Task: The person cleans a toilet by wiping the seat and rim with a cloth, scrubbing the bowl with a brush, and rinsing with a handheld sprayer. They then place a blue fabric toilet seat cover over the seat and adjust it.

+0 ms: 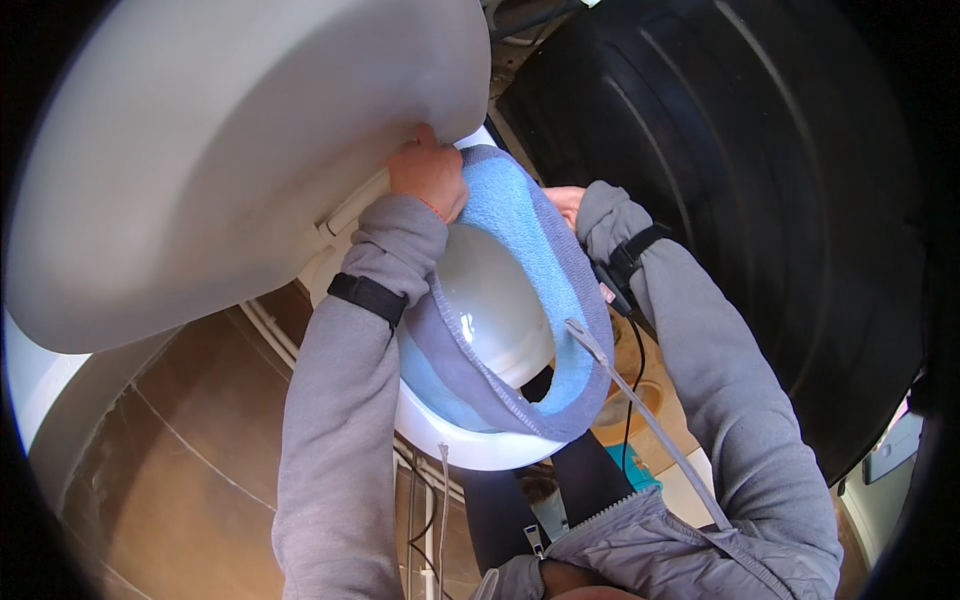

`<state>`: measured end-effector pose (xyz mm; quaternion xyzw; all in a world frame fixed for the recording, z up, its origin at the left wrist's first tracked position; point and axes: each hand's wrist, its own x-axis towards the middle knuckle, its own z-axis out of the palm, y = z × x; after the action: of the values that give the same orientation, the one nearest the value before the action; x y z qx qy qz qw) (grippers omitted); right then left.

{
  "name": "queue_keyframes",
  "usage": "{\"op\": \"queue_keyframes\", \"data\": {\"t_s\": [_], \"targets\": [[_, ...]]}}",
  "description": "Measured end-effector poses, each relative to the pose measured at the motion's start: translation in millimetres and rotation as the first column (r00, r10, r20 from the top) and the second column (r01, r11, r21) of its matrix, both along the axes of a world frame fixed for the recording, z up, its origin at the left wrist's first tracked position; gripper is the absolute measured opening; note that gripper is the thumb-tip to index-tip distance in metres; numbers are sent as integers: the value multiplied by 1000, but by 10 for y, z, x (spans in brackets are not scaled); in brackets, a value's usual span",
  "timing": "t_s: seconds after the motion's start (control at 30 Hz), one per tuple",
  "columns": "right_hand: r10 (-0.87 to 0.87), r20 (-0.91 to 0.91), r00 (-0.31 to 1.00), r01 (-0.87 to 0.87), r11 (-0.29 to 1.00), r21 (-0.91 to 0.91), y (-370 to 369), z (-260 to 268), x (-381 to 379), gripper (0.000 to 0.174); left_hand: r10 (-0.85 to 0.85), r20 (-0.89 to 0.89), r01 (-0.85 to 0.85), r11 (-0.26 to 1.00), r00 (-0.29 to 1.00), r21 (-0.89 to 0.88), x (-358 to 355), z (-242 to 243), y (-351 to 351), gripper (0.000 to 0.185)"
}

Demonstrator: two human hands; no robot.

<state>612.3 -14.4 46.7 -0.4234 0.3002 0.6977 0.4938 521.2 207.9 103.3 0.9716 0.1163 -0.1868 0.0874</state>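
A blue and grey-purple striped fabric toilet seat cover point(525, 217) lies around the opening of a white toilet point(480, 454). Its left side sags inward across part of the bowl point(491, 292). My left hand point(429, 176) grips the cover near the hinge end, one finger raised against the upright toilet lid point(262, 150). On the cover's far right edge is my right hand point(564, 202), its fingers passing out of sight beneath the fabric. My right sleeve hides part of that hand. A grey jacket cord point(652, 412) hangs over the cover's right side.
A large ribbed black panel or tub point(720, 172) rises close on the right. A black cable point(637, 375) hangs below my right wrist, near a yellowish basin point(637, 412) and a turquoise item point(634, 469). White pipes point(270, 334) run along the brown tiled wall.
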Motion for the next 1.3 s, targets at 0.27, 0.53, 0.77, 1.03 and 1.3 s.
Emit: {"op": "queue_keyframes", "data": {"t_s": [0.27, 0.53, 0.77, 1.03, 1.3], "targets": [[-144, 72, 987, 142, 989, 38, -215, 405, -300, 32, 75, 235, -38, 987, 969, -155, -547, 23, 86, 55], [-182, 121, 976, 180, 983, 24, -268, 558, -400, 32, 460, 176, -345, 825, 870, -448, -1211, 141, 272, 59], [-246, 126, 961, 242, 969, 44, -258, 652, -404, 34, 631, -83, -529, 562, 771, -636, -1705, 92, 687, 56], [-141, 280, 950, 173, 981, -92, -194, 699, -426, 34, 878, 53, -711, 419, 475, -564, -2313, -48, 830, 24], [-351, -32, 936, 349, 935, -58, -203, 701, -360, 24, 893, 96, -803, 438, 439, -404, -2295, -190, 804, 30]]}}
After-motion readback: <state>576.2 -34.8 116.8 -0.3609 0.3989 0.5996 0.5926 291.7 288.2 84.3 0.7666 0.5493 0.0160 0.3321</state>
